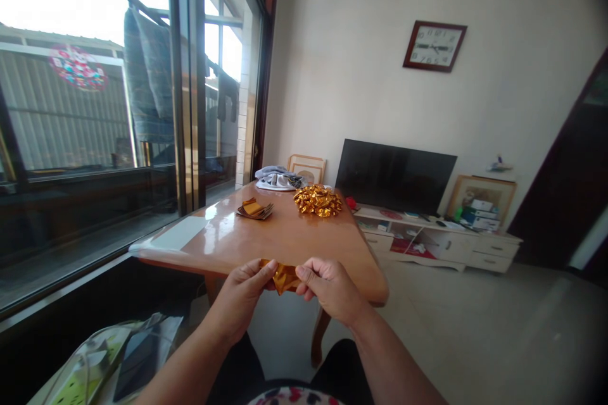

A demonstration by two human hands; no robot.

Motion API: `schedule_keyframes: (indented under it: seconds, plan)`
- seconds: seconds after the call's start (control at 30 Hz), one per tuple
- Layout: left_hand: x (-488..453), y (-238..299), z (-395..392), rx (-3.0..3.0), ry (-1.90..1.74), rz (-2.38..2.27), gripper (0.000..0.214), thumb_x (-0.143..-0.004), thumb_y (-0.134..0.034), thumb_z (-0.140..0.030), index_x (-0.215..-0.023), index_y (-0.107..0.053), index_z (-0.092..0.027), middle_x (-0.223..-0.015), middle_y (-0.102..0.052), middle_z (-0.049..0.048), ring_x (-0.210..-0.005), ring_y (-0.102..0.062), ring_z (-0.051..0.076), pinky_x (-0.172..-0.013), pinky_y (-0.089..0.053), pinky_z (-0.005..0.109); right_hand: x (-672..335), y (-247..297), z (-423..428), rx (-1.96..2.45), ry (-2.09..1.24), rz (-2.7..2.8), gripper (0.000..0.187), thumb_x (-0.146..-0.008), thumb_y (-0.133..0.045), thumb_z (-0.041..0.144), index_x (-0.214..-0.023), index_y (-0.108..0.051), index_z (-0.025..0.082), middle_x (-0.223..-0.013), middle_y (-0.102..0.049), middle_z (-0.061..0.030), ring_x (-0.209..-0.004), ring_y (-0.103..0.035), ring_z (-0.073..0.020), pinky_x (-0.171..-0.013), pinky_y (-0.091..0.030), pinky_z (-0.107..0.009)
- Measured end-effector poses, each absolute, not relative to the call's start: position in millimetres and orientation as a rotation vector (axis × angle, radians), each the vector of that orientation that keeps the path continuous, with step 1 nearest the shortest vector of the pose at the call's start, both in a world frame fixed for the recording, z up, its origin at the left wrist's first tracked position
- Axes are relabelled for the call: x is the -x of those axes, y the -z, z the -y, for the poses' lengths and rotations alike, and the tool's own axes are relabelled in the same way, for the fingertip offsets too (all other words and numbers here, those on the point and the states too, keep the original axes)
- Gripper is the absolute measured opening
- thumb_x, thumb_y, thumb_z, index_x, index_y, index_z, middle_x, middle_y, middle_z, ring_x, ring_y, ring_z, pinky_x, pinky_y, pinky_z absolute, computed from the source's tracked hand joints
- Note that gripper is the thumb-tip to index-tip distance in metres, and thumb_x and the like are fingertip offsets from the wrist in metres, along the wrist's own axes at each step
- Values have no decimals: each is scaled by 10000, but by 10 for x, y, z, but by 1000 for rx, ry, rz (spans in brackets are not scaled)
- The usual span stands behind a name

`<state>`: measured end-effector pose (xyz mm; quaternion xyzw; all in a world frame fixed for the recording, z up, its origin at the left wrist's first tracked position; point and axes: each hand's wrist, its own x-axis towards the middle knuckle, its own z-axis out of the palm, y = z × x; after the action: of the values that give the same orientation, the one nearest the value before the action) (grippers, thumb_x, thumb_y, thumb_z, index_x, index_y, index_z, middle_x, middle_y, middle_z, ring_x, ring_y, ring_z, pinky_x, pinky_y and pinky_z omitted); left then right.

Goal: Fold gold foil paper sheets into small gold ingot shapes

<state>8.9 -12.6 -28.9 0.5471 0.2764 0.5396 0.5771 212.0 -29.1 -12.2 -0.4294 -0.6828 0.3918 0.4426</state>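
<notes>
A piece of shiny gold foil paper (285,278) is stretched between my two hands, just off the near edge of the wooden table (285,240). My left hand (247,291) pinches its left end between thumb and fingers. At the other end, my right hand (330,285) is closed on it the same way. The foil's middle sags to a folded point between the thumbs. Farther back on the tabletop lies a small stack of gold and brown paper sheets (254,209). To the right of that stack sits a heap of crumpled or folded gold foil pieces (317,200).
Folded clothes (279,178) lie at the table's far end, before a wooden frame (308,168). A white sheet (178,233) covers the table's left side by the window. Beyond stand a television (396,174) and a low cabinet (451,245). A tablet-like dark object (142,354) is at lower left.
</notes>
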Motion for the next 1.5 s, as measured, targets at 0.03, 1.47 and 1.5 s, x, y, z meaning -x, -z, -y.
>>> schedule_keyframes:
  seconds: [0.03, 1.47, 1.5]
  plan:
    - [-81, 276, 126, -1266, -1258, -635, 284, -889, -686, -408, -796, -715, -141, -769, -668, 52, -773, -593, 178, -727, -443, 276, -2126, 111, 299, 1041, -994, 1700, 420, -952, -557, 548, -838, -673, 161, -767, -725, -47, -625, -624, -127, -622, -470, -246]
    - [-48, 255, 176, -1559, -1215, -818, 308, -867, -693, -443, -779, -668, -149, -714, -595, 15, -692, -510, 143, -652, -401, 249, -2003, 59, 378, 1065, -905, 1754, 269, -913, -625, 410, -827, -658, 158, -721, -557, 19, -664, -458, -114, -631, -392, -232]
    - [-45, 252, 179, -1562, -1214, -801, 305, -873, -687, -438, -771, -668, -151, -710, -589, 12, -693, -508, 141, -657, -403, 248, -2007, 73, 370, 1038, -939, 1738, 273, -912, -629, 415, -829, -655, 156, -722, -555, 18, -665, -459, -115, -634, -393, -234]
